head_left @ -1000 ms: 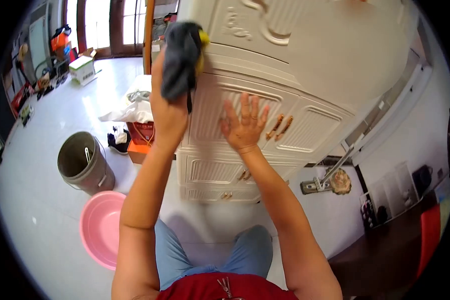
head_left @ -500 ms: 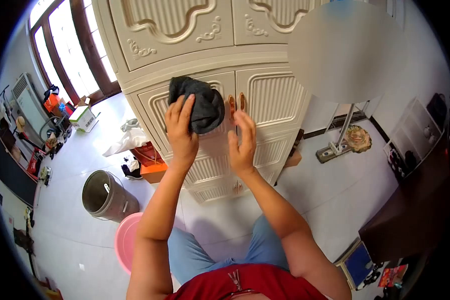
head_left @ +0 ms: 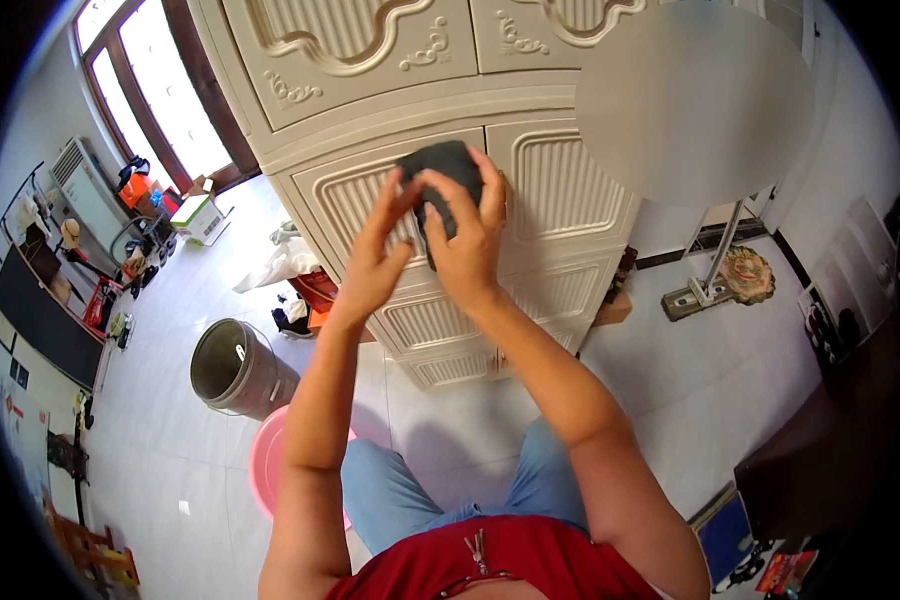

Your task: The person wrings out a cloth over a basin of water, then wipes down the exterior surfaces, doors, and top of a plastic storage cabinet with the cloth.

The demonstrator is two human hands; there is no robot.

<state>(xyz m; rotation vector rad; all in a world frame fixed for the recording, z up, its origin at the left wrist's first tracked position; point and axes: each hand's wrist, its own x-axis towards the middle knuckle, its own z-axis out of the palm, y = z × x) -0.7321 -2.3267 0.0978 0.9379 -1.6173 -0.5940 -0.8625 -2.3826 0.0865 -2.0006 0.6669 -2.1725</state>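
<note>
Dark grey cloth [head_left: 440, 160] is up in front of the cream cabinet [head_left: 570, 190], over the middle-row left door, close to the seam between the two doors. Can't tell if the cloth touches the door. Right hand [head_left: 467, 240]: grip closed on the cloth, fingers bent over it. Left hand [head_left: 372, 262]: grip open, thumb spread away from the fingers, fingertips at the cloth's left edge next to the right hand's fingers; blurry, contact unclear. Both forearms reach forward and up from a red top [head_left: 530, 560]; blue jeans [head_left: 385, 495] below.

Floor, left side: grey bucket [head_left: 272, 385] with a pale item inside, pink basin [head_left: 262, 470] near it, partly behind the left forearm. White bag [head_left: 270, 265] and orange box [head_left: 317, 320] beside the cabinet. White-green carton [head_left: 200, 222] farther back near the glass doors [head_left: 165, 85]. Right side: metal stand [head_left: 700, 292] on the floor by a wall. Blurred disc covers the upper right.
</note>
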